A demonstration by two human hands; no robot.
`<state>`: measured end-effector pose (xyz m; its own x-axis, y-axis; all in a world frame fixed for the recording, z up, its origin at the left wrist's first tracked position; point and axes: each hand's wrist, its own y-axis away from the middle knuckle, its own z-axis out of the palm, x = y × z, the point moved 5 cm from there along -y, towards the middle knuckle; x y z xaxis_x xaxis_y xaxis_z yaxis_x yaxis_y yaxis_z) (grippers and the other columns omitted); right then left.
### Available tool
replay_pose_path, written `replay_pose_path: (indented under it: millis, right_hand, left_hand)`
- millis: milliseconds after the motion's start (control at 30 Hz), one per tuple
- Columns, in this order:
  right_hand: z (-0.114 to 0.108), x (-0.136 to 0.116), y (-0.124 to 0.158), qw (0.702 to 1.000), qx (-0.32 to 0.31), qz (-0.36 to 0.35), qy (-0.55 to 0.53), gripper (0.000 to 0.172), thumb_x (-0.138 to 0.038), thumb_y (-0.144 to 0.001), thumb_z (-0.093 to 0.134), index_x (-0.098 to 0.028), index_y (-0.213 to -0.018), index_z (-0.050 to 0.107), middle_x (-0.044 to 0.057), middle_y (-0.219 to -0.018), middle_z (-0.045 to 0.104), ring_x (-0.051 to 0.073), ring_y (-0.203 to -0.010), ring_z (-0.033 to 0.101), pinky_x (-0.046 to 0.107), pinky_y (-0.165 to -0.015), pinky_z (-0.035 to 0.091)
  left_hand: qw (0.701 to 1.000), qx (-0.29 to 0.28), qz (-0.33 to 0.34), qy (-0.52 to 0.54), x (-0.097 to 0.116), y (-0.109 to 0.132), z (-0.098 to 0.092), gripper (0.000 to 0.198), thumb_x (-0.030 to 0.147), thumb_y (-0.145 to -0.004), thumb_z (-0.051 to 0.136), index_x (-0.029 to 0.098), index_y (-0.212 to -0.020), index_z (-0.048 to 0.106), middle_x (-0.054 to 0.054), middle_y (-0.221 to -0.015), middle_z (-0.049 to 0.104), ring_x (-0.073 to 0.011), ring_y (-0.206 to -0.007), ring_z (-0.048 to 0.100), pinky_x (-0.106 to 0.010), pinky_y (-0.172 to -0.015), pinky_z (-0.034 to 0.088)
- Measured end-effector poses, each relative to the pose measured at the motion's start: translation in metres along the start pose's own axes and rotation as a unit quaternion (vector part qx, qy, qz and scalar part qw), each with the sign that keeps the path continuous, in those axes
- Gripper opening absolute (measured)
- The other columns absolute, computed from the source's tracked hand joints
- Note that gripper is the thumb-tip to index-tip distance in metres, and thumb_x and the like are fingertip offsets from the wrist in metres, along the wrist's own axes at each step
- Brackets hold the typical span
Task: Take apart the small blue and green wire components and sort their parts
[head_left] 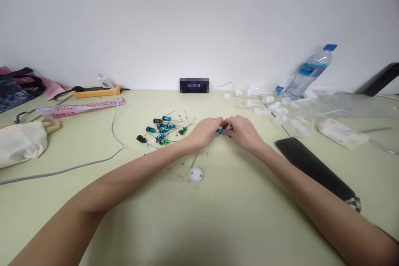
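Note:
My left hand (209,132) and my right hand (242,132) meet over the middle of the table, fingertips pinched together. Between them shows a small shiny blue metal piece (220,130), mostly covered by the fingers, and both hands grip it. Left of my left hand lies a loose pile of small blue, black and green metal parts (163,126) with thin wires sticking out. A round white disc with two dark holes (196,174) rests nearer to me, below my left wrist. Thin bent metal rods (183,177) lie beside the disc.
At right, a water bottle (310,72) leans on the wall behind clear tubes and white caps (279,110). A long black case (314,168) lies by my right forearm. A small display (194,85) stands at the back. On the left are a cable (116,133), a yellow power strip (96,91) and a cloth pouch (23,143).

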<state>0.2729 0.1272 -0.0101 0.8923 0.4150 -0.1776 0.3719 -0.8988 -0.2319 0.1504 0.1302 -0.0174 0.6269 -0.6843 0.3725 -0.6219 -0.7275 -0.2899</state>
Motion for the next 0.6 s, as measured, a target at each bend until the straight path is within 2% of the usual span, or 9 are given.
replay_pose_path:
  millis: [133, 233, 300, 367, 433, 533, 600]
  right_hand:
    - [0.0, 0.005, 0.002, 1.0, -0.018, 0.001, 0.008, 0.014, -0.013, -0.08, 0.057, -0.02, -0.083, 0.068, 0.003, -0.078, 0.069, 0.021, -0.078, 0.057, 0.028, -0.065, 0.035]
    - [-0.001, 0.008, 0.003, 1.0, -0.009, -0.004, 0.005, 0.015, -0.014, -0.079, 0.059, -0.021, -0.088, 0.068, 0.004, -0.083, 0.07, 0.022, -0.081, 0.057, 0.03, -0.067, 0.037]
    - [-0.004, 0.009, 0.003, 1.0, 0.009, -0.01, 0.007, 0.018, -0.015, -0.078, 0.06, -0.02, -0.094, 0.067, 0.006, -0.091, 0.069, 0.024, -0.084, 0.056, 0.033, -0.069, 0.039]
    - [-0.01, 0.008, 0.004, 0.999, 0.038, -0.021, 0.004, 0.022, -0.016, -0.08, 0.058, -0.019, -0.1, 0.066, 0.008, -0.097, 0.067, 0.027, -0.088, 0.055, 0.037, -0.072, 0.04]
    - [-0.018, 0.003, 0.004, 0.997, 0.068, -0.033, -0.009, 0.022, -0.015, -0.084, 0.053, -0.019, -0.103, 0.064, 0.009, -0.1, 0.065, 0.028, -0.092, 0.054, 0.039, -0.075, 0.041]
    - [-0.023, -0.013, 0.006, 0.995, 0.084, -0.049, -0.033, 0.021, -0.015, -0.088, 0.048, -0.019, -0.101, 0.064, 0.009, -0.101, 0.064, 0.027, -0.093, 0.054, 0.04, -0.076, 0.042]
    - [-0.022, -0.027, 0.007, 0.994, 0.079, -0.066, -0.042, 0.02, -0.015, -0.089, 0.048, -0.02, -0.099, 0.064, 0.009, -0.1, 0.065, 0.027, -0.092, 0.054, 0.04, -0.076, 0.042]
  left_hand:
    - [1.0, -0.003, 0.013, 0.011, 0.007, -0.015, 0.013, 0.021, 0.006, -0.078, 0.05, 0.019, -0.095, 0.051, -0.006, -0.097, 0.066, -0.024, -0.088, 0.06, -0.032, -0.069, 0.043]
    - [1.0, 0.001, 0.008, 0.023, 0.008, -0.011, 0.013, 0.021, 0.008, -0.079, 0.053, 0.019, -0.097, 0.049, -0.006, -0.098, 0.066, -0.0229, -0.087, 0.06, -0.031, -0.067, 0.043]
    - [1.0, 0.009, 0.003, 0.03, 0.006, -0.003, 0.007, 0.023, 0.013, -0.081, 0.054, 0.019, -0.102, 0.048, -0.007, -0.099, 0.065, -0.0223, -0.088, 0.06, -0.03, -0.067, 0.044]
    - [0.999, 0.029, -0.005, 0.024, -0.003, 0.01, -0.009, 0.022, 0.017, -0.085, 0.051, 0.019, -0.108, 0.048, -0.008, -0.101, 0.064, -0.0225, -0.092, 0.059, -0.031, -0.07, 0.045]
    - [0.998, 0.059, -0.024, -0.012, -0.022, 0.025, -0.035, 0.023, 0.015, -0.089, 0.042, 0.021, -0.108, 0.052, -0.008, -0.101, 0.065, -0.0227, -0.094, 0.058, -0.033, -0.075, 0.044]
    - [0.987, 0.082, -0.074, -0.117, -0.067, 0.05, -0.076, 0.024, 0.013, -0.087, 0.039, 0.019, -0.095, 0.061, -0.009, -0.095, 0.068, -0.0269, -0.095, 0.056, -0.036, -0.077, 0.042]
    - [0.977, 0.054, -0.114, -0.169, -0.099, 0.063, -0.094, 0.025, 0.012, -0.084, 0.041, 0.018, -0.091, 0.064, -0.01, -0.094, 0.069, -0.0281, -0.092, 0.056, -0.037, -0.075, 0.042]
